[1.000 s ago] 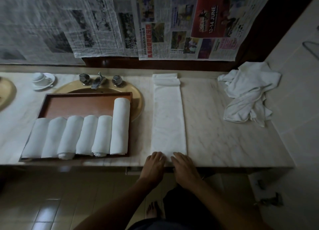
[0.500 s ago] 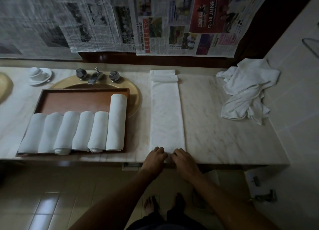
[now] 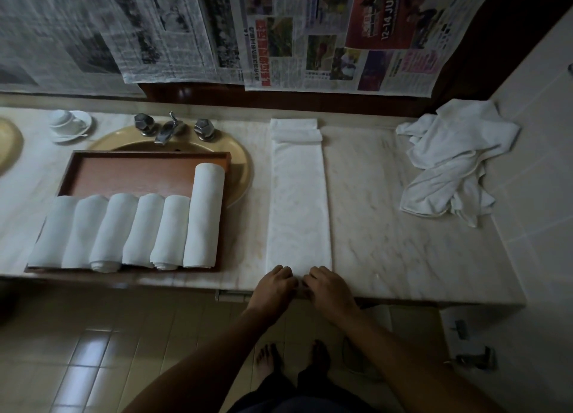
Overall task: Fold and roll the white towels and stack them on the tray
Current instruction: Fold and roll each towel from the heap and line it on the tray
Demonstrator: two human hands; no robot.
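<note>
Here both hands, left hand [image 3: 274, 284] and right hand [image 3: 327, 285], curl their fingers over the near end of the folded towel strip [image 3: 298, 201], just right of the wooden tray [image 3: 148, 167]. Rolling well likely means a tight first turn, edges kept square.

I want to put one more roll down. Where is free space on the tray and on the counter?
Free: the tray floor behind the five short rolls, left of the long roll; the counter between the folded strip and the towel heap. Crowded: the tray's front row, and the near edge, where both hands work.
</note>
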